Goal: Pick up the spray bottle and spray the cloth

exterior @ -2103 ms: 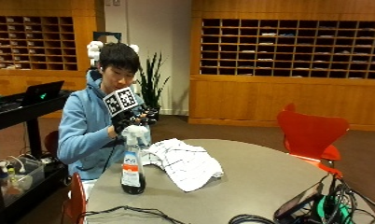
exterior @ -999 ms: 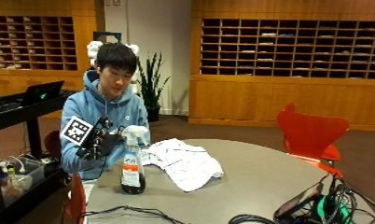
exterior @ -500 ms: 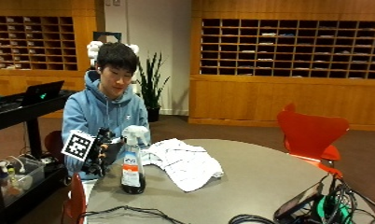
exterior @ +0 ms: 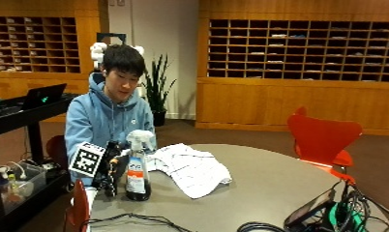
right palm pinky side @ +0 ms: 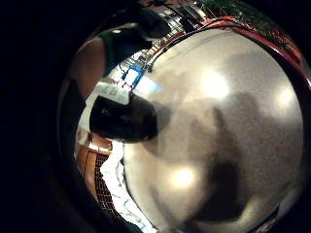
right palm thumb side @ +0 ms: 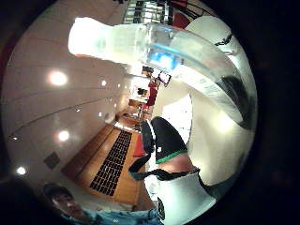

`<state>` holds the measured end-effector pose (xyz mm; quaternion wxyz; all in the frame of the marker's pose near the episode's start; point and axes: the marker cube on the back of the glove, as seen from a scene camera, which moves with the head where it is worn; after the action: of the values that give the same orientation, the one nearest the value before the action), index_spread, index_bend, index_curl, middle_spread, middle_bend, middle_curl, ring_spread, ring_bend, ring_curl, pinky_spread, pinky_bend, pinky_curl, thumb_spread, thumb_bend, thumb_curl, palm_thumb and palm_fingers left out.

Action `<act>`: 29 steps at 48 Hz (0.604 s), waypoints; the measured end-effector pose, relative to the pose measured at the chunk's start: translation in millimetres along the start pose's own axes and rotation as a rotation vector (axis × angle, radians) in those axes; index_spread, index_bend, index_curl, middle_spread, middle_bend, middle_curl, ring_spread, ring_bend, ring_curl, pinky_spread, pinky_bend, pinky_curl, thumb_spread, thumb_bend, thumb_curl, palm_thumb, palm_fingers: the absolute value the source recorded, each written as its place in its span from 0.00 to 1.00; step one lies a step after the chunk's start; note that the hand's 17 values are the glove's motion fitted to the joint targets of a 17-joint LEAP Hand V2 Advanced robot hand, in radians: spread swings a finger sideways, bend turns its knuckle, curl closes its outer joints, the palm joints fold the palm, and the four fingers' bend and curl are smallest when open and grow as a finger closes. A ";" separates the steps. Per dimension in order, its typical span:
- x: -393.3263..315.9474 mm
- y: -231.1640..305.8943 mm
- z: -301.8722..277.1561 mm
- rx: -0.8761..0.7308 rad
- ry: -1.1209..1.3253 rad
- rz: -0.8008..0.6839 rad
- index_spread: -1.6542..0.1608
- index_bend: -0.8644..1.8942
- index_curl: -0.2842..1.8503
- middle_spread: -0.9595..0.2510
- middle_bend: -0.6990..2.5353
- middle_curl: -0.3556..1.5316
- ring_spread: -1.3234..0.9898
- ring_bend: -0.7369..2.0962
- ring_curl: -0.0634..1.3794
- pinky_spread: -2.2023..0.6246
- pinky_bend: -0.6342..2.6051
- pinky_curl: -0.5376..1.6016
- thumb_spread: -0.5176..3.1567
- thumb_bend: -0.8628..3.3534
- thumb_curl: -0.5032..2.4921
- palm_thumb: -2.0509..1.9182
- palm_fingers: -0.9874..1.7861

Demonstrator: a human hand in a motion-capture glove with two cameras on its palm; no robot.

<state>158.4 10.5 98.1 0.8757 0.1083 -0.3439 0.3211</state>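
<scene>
The spray bottle [exterior: 138,170] stands upright near the edge of the round grey table [exterior: 265,179], in front of the seated person. It has a white trigger head, a clear body and dark liquid at the bottom. My gloved right hand [exterior: 111,168] hangs just beside it at table level, palm toward the bottle, fingers relaxed and not closed round it. The bottle [right palm thumb side: 187,51] fills much of the thumb side palm view, and the gloved thumb [right palm thumb side: 166,140] stays apart from it. Its dark base [right palm pinky side: 124,119] shows over the table. The crumpled white cloth [exterior: 191,166] lies just past the bottle.
An orange-red chair [exterior: 323,140] stands at the table's far side. Cables and a device [exterior: 317,215] lie at the table's front edge. A black cart with a laptop [exterior: 27,108] and a clear bin [exterior: 14,183] stand beside the person.
My gloved hand has come down from in front of the person's chest to table level beside the bottle. The bottle and cloth have not moved.
</scene>
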 end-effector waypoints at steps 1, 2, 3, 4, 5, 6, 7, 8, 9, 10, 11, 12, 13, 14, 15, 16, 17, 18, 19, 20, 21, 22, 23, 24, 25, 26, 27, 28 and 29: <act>0.1 -3.0 1.6 0.012 -0.007 0.018 0.80 0.35 0.21 0.90 0.28 0.37 0.65 0.43 0.24 0.88 0.41 0.42 0.43 0.20 0.28 0.66 0.41; -0.3 -6.6 3.5 0.030 -0.015 0.049 0.80 0.35 0.21 0.91 0.28 0.37 0.65 0.43 0.24 0.88 0.41 0.42 0.43 0.20 0.28 0.66 0.41; -1.0 -9.9 5.2 0.044 -0.024 0.083 0.80 0.35 0.21 0.91 0.28 0.37 0.65 0.44 0.24 0.88 0.41 0.42 0.43 0.20 0.28 0.66 0.41; -1.6 -12.2 6.6 0.047 -0.035 0.112 0.80 0.35 0.21 0.91 0.28 0.37 0.65 0.44 0.24 0.88 0.41 0.42 0.43 0.20 0.28 0.66 0.41; -2.0 -13.8 7.6 0.044 -0.047 0.136 0.80 0.35 0.21 0.91 0.28 0.37 0.65 0.44 0.24 0.88 0.41 0.42 0.43 0.20 0.28 0.66 0.41; -2.1 -14.7 8.4 0.037 -0.059 0.154 0.80 0.35 0.21 0.91 0.28 0.37 0.65 0.44 0.24 0.88 0.41 0.42 0.43 0.20 0.28 0.66 0.41; -2.0 -14.9 9.1 0.032 -0.070 0.166 0.80 0.35 0.21 0.91 0.28 0.37 0.65 0.44 0.24 0.88 0.41 0.42 0.43 0.20 0.28 0.66 0.41; -1.7 -14.6 9.8 0.028 -0.079 0.171 0.80 0.35 0.21 0.91 0.28 0.37 0.65 0.44 0.24 0.88 0.41 0.42 0.43 0.20 0.28 0.66 0.41; -1.3 -13.9 10.6 0.025 -0.086 0.173 0.81 0.35 0.21 0.91 0.28 0.37 0.65 0.44 0.24 0.88 0.41 0.42 0.43 0.20 0.28 0.66 0.41; -0.8 -13.4 11.5 0.023 -0.091 0.172 0.81 0.35 0.21 0.91 0.28 0.37 0.65 0.44 0.24 0.88 0.40 0.42 0.43 0.20 0.28 0.66 0.41; -0.3 -13.1 12.4 0.021 -0.094 0.172 0.81 0.35 0.21 0.90 0.28 0.37 0.65 0.43 0.24 0.88 0.40 0.42 0.43 0.20 0.28 0.66 0.41; 0.1 -13.4 13.4 0.021 -0.096 0.172 0.81 0.35 0.21 0.90 0.28 0.37 0.65 0.44 0.24 0.88 0.40 0.42 0.43 0.20 0.28 0.66 0.41; 0.7 -14.0 14.4 0.020 -0.096 0.174 0.81 0.35 0.21 0.91 0.29 0.37 0.65 0.44 0.24 0.88 0.40 0.42 0.43 0.20 0.28 0.66 0.42; 1.2 -14.9 15.4 0.019 -0.096 0.177 0.81 0.35 0.21 0.91 0.29 0.37 0.65 0.44 0.24 0.88 0.40 0.42 0.43 0.20 0.28 0.66 0.42; 1.7 -15.8 16.4 0.018 -0.097 0.178 0.81 0.35 0.21 0.91 0.29 0.37 0.65 0.44 0.24 0.88 0.40 0.42 0.43 0.20 0.28 0.66 0.42; 2.2 -16.5 17.2 0.016 -0.098 0.179 0.81 0.35 0.21 0.91 0.29 0.37 0.65 0.44 0.24 0.87 0.40 0.42 0.43 0.20 0.28 0.66 0.42; 2.6 -17.1 17.9 0.013 -0.100 0.180 0.81 0.35 0.21 0.91 0.29 0.37 0.65 0.44 0.24 0.87 0.40 0.42 0.43 0.20 0.28 0.66 0.42; 3.0 -17.4 18.6 0.012 -0.102 0.179 0.81 0.35 0.21 0.91 0.29 0.37 0.65 0.44 0.24 0.87 0.40 0.42 0.43 0.20 0.28 0.66 0.42; 3.4 -17.9 19.1 0.013 -0.104 0.178 0.81 0.35 0.21 0.91 0.29 0.37 0.65 0.44 0.24 0.87 0.40 0.42 0.43 0.20 0.28 0.66 0.42; 3.6 -18.6 19.7 0.016 -0.106 0.177 0.81 0.35 0.21 0.91 0.29 0.37 0.65 0.44 0.24 0.87 0.40 0.42 0.43 0.20 0.28 0.66 0.42; 3.5 -19.6 20.1 0.018 -0.108 0.178 0.81 0.35 0.21 0.91 0.29 0.37 0.65 0.44 0.24 0.87 0.40 0.42 0.43 0.20 0.28 0.66 0.42; 3.2 -20.5 20.5 0.018 -0.110 0.179 0.81 0.35 0.21 0.91 0.29 0.37 0.65 0.44 0.24 0.87 0.40 0.42 0.43 0.20 0.28 0.66 0.42; 2.9 -21.0 20.8 0.016 -0.111 0.179 0.81 0.35 0.21 0.90 0.29 0.37 0.65 0.44 0.24 0.87 0.40 0.42 0.43 0.20 0.28 0.66 0.42; 2.7 -21.1 21.1 0.016 -0.112 0.175 0.81 0.35 0.21 0.90 0.29 0.37 0.65 0.44 0.24 0.87 0.40 0.41 0.42 0.20 0.28 0.66 0.43; 2.6 -21.3 21.4 0.018 -0.111 0.168 0.81 0.36 0.21 0.90 0.29 0.37 0.65 0.44 0.25 0.87 0.39 0.41 0.42 0.20 0.28 0.66 0.43; 2.4 -22.1 21.8 0.023 -0.110 0.161 0.81 0.36 0.21 0.89 0.29 0.37 0.65 0.45 0.25 0.87 0.39 0.41 0.42 0.20 0.28 0.66 0.43; 1.9 -23.8 22.2 0.028 -0.107 0.157 0.81 0.35 0.21 0.89 0.29 0.37 0.65 0.44 0.25 0.87 0.39 0.41 0.42 0.20 0.28 0.65 0.43; 1.3 -25.9 22.6 0.031 -0.103 0.157 0.81 0.36 0.21 0.89 0.29 0.37 0.64 0.45 0.25 0.87 0.39 0.41 0.42 0.20 0.28 0.65 0.44; 0.6 -27.9 23.0 0.029 -0.100 0.158 0.81 0.36 0.22 0.89 0.29 0.37 0.64 0.45 0.25 0.87 0.39 0.41 0.42 0.20 0.28 0.65 0.44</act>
<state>164.3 -20.1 116.4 0.8276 0.1096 -0.3901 0.3883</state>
